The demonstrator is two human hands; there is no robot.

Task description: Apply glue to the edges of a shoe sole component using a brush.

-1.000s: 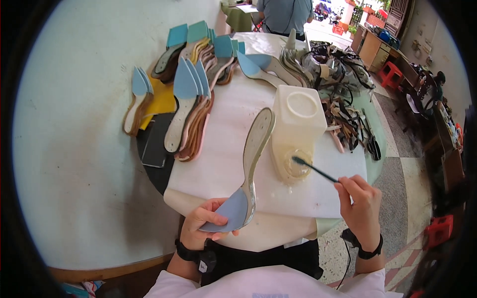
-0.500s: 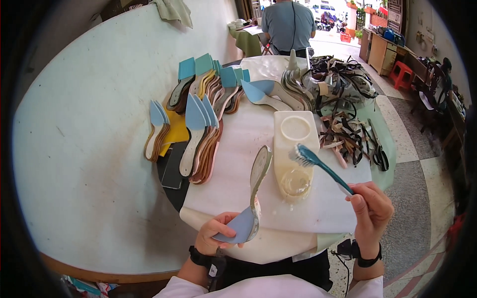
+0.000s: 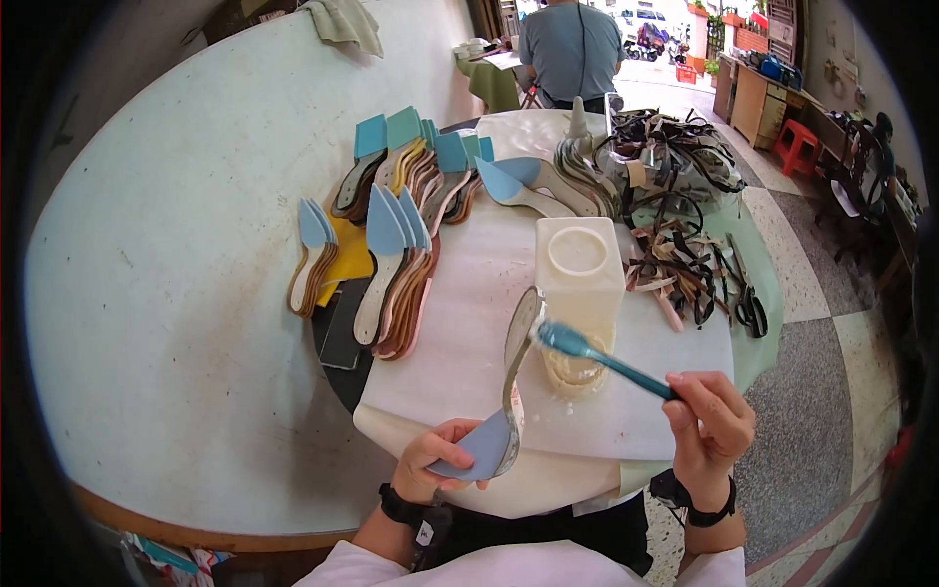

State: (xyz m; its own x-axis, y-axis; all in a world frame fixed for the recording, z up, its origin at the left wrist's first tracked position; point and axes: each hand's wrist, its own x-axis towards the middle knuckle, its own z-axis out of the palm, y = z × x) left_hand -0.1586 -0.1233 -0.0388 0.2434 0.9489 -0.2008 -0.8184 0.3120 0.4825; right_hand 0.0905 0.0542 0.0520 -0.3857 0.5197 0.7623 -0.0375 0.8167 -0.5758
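Observation:
My left hand [image 3: 440,458] grips a curved high-heel insole [image 3: 486,446] by its light blue end, the pale end standing up and away from me. My right hand [image 3: 712,421] pinches the handle of a teal toothbrush [image 3: 623,370]. Its bristles are at the right edge of the insole's upper part; whether they touch is hard to tell. Behind the brush stands a cream plastic container [image 3: 579,269] with a round rim on top and an opening at its near end, partly hidden by the brush. White drops lie on the covering beside it.
Stacks of blue-tipped insoles [image 3: 386,235] stand on the left of the round table, with more insoles [image 3: 528,186] at the back. Dark strips [image 3: 675,157] and scissors [image 3: 748,298] lie on the right. A person [image 3: 570,49] sits beyond; a red stool [image 3: 797,145] stands at far right.
My right hand has moved left and slightly down, bringing the toothbrush from over the container to the insole's edge. My left hand and the insole have shifted slightly right.

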